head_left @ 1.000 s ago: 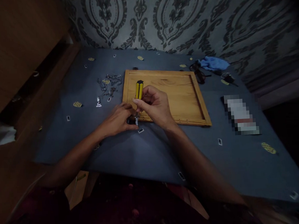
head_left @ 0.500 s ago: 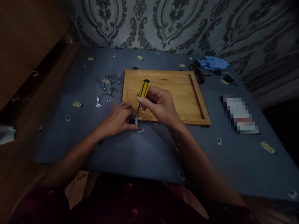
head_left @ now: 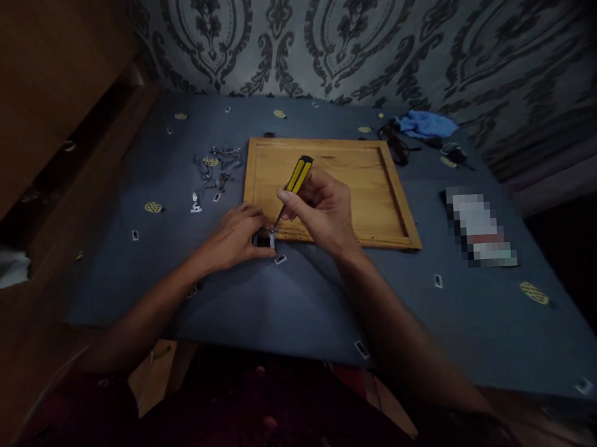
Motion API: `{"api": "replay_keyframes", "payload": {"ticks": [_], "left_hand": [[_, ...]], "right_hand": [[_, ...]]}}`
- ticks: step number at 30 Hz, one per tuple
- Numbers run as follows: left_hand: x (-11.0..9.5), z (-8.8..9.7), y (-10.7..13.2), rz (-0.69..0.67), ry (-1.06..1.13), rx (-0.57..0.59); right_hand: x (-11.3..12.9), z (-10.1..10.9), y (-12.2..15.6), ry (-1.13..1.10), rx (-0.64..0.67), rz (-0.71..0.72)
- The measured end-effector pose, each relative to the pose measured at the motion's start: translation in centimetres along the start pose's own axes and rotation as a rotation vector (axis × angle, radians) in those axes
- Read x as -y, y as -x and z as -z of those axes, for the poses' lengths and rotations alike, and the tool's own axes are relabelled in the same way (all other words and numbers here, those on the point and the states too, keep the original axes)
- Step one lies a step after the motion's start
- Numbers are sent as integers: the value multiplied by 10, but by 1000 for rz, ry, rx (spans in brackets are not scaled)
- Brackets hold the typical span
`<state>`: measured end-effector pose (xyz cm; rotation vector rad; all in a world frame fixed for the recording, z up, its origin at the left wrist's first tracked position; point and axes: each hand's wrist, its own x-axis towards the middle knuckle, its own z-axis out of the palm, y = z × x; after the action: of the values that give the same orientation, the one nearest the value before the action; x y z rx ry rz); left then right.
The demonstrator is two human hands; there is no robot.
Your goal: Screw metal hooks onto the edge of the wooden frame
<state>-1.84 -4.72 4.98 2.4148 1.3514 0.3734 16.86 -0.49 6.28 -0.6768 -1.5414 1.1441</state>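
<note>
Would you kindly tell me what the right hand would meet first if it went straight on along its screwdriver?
The right hand would probably meet the metal piece beside the left hand, where the screwdriver points; depth is unclear.

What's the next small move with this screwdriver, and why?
Perhaps tip the screwdriver more upright: in your right hand it leans rightward, its tip down by the small metal piece that your left hand seems to hold at the wooden panel's near left corner.

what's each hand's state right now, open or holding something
Left hand: partly curled at a small metal piece; whether gripping it cannot be told.
Right hand: closed, holding a yellow and black screwdriver.
</note>
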Motion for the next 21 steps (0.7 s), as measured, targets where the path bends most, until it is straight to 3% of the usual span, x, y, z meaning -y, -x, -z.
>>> {"api": "replay_keyframes", "payload": {"ticks": [14, 21], "left_hand": [[2, 0, 0, -14, 63, 13], [0, 2, 0, -4, 51, 21]], "right_hand": [[1, -3, 3, 25, 40, -49], [11, 5, -1, 52, 178, -71]]}}
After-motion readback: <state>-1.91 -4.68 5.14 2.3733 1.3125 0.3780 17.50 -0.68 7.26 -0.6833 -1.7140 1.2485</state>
